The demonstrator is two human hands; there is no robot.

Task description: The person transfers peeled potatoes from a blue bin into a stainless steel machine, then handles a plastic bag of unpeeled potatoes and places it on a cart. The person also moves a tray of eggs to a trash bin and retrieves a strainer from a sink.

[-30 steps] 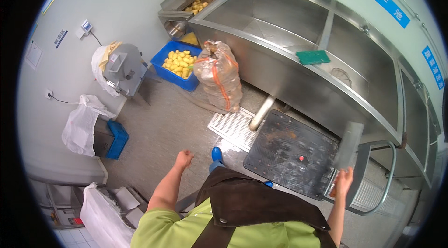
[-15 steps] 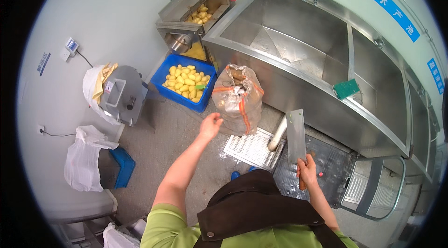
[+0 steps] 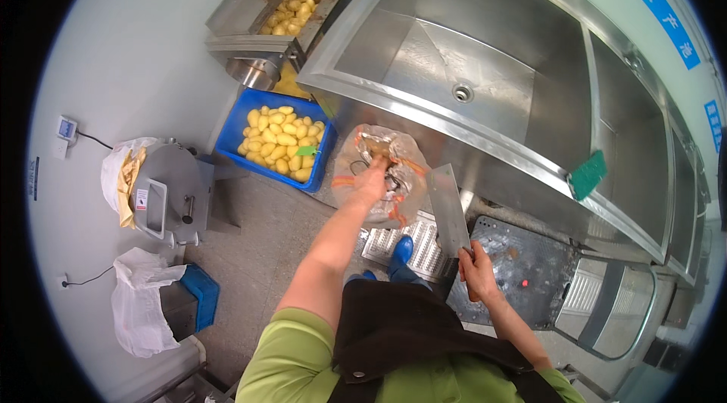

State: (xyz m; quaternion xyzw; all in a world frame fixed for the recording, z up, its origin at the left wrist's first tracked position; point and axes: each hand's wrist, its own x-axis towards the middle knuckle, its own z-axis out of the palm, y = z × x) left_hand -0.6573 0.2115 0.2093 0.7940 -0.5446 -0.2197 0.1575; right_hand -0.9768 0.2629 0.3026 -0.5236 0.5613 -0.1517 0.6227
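My right hand is wrapped round the wooden handle of a cleaver, its broad blade pointing up and away beside the sack. My left hand is at the gathered mouth of a see-through plastic sack with orange stripes, its fingers closed on the bunched top and partly hidden. Brownish contents show dimly through the sack, too unclear to name. The sack stands on the floor against the front of the steel sink. To its left sits a blue crate of peeled potatoes with a small green piece on top.
A steel peeling machine holding more potatoes stands behind the crate. Along the right runs a steel sink, a green scouring pad on its rim. A flatbed trolley is at the right; a round steel machine stands left.
My left hand has moved forward from beside the sack onto its mouth. The cleaver has shifted left, closer to the sack, its blade tilting left. My view has moved nearer the sink.
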